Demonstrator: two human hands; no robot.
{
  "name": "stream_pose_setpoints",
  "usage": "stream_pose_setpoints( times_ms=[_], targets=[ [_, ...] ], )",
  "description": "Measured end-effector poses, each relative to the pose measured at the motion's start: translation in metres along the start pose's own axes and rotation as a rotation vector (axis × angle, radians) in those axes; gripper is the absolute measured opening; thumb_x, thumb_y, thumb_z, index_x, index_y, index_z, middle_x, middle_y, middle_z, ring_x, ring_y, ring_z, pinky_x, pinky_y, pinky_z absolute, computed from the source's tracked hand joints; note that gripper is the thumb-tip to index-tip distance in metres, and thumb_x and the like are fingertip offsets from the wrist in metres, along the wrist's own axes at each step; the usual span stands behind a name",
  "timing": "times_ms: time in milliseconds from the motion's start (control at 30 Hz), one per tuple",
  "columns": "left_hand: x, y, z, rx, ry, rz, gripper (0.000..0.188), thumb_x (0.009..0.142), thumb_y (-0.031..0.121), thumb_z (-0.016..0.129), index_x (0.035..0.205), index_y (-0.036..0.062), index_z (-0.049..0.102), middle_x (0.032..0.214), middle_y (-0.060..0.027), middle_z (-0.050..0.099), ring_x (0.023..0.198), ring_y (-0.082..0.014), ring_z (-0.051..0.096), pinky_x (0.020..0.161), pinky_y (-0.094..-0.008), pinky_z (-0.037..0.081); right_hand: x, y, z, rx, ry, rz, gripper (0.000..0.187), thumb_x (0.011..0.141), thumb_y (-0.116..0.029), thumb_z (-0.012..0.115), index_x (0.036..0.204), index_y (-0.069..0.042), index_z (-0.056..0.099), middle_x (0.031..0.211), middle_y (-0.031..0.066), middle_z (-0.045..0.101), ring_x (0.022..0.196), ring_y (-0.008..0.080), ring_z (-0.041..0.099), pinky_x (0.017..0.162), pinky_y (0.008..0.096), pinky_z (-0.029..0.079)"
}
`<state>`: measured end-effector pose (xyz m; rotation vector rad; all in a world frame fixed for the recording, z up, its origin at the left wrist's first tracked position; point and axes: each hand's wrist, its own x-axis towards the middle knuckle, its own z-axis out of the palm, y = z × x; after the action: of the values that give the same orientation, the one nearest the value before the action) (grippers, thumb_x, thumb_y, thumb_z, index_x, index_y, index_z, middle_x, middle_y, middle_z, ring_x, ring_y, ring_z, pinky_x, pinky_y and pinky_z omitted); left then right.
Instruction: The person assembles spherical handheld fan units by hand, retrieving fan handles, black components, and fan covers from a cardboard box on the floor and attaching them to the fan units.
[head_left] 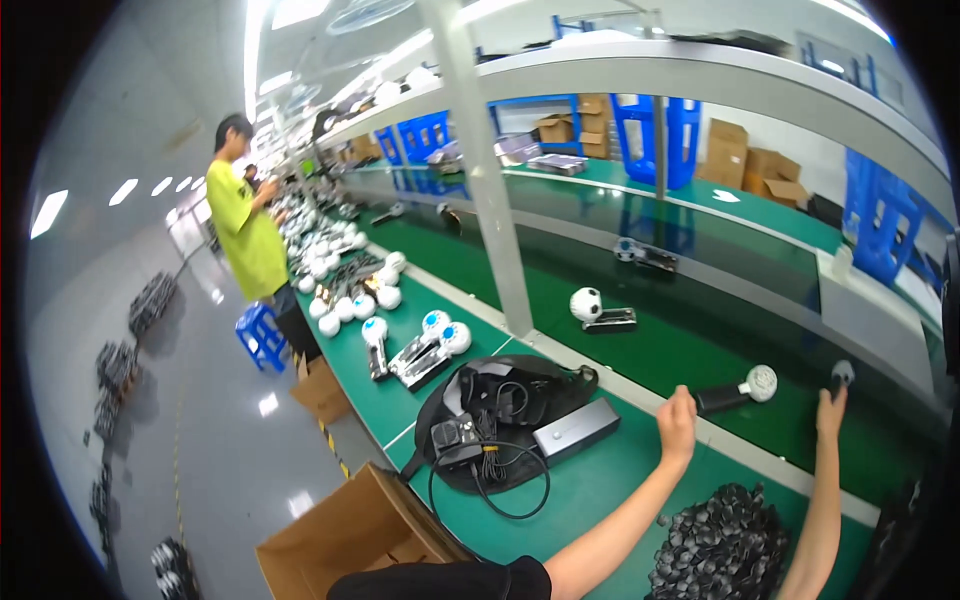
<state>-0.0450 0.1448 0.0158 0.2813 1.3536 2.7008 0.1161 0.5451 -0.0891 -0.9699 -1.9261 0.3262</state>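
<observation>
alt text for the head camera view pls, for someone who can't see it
A person reaches both bare hands over a green conveyor belt: the left hand grips the dark handle of a small white-headed fan, the right hand holds another small device. A heap of small dark parts lies between the forearms; farther left, a person in a yellow shirt stands at the bench.

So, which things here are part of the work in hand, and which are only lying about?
In hand:
- left hand, holding a handheld fan
- right hand, at another fan
- belt

Lying about:
- heap of dark parts
- black pouch with cables
- cardboard box
- blue stool
</observation>
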Motion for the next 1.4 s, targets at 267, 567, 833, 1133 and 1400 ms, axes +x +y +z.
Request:
stream_pose_setpoints(
  times_ms=[267, 567, 833, 1133, 1400],
  targets=[
    [-0.012, -0.002, 0.030, -0.218, -0.610, -0.506, 0.037, 0.094, 0.040, 0.042, 0.112, 0.0076, 0.045, 0.093, -0.0102, 0.052, 0.074, -0.0154, 0.050, 0.060, -0.0243, 0.039, -0.112, -0.252, -0.161, 1.242, -0.316, 0.640, 0.057, 0.089, -0.035, 0.043, 0.138, -0.009, 0.029, 0.085, 0.0127, 0.061, 0.042, 0.0091, 0.047, 0.029, 0.0176, 0.031],
    [-0.034, 0.006, 0.030, -0.998, -0.531, -0.755, 0.052, 0.092, 0.048, 0.042, 0.136, 0.0230, 0.029, 0.133, -0.0135, 0.044, 0.122, -0.0310, 0.045, 0.097, -0.0426, 0.042, -0.184, -0.311, -0.175, 1.349, -0.841, 0.702, 0.053, 0.093, -0.035, 0.035, 0.138, -0.008, 0.025, 0.072, 0.0145, 0.058, 0.039, 0.0146, 0.051, 0.023, 0.0212, 0.032],
    [-0.035, 0.004, 0.030, -0.555, -0.482, -0.614, 0.047, 0.090, 0.040, 0.048, 0.114, -0.0008, 0.049, 0.092, -0.0108, 0.062, 0.063, -0.0168, 0.057, 0.060, -0.0264, 0.049, -0.154, -0.307, -0.198, 0.231, -0.966, 0.093, 0.038, 0.086, -0.027, 0.053, 0.113, 0.000, 0.054, 0.077, 0.0128, 0.063, 0.060, 0.0258, 0.059, 0.054, 0.0329, 0.046],
    [-0.022, 0.048, 0.045, -0.242, -0.719, -0.488, 0.054, 0.091, 0.053, 0.033, 0.129, 0.0149, 0.034, 0.091, -0.0147, 0.057, 0.048, -0.0175, 0.051, 0.040, -0.0284, 0.039, -0.159, -0.266, -0.184, 0.106, -0.999, -0.282, 0.023, 0.079, -0.022, 0.063, 0.093, -0.005, 0.066, 0.081, 0.0105, 0.064, 0.073, 0.0297, 0.059, 0.071, 0.0365, 0.047],
    [-0.048, 0.053, 0.057, -0.065, -0.752, -0.381, 0.049, 0.090, 0.042, 0.036, 0.128, 0.0097, 0.034, 0.090, -0.0153, 0.056, 0.049, -0.0174, 0.051, 0.041, -0.0273, 0.041, -0.147, -0.279, -0.203, 0.390, -0.994, 0.066, 0.019, 0.081, -0.013, 0.060, 0.092, 0.001, 0.066, 0.076, 0.0091, 0.064, 0.063, 0.0196, 0.059, 0.060, 0.0292, 0.048]
  ],
)
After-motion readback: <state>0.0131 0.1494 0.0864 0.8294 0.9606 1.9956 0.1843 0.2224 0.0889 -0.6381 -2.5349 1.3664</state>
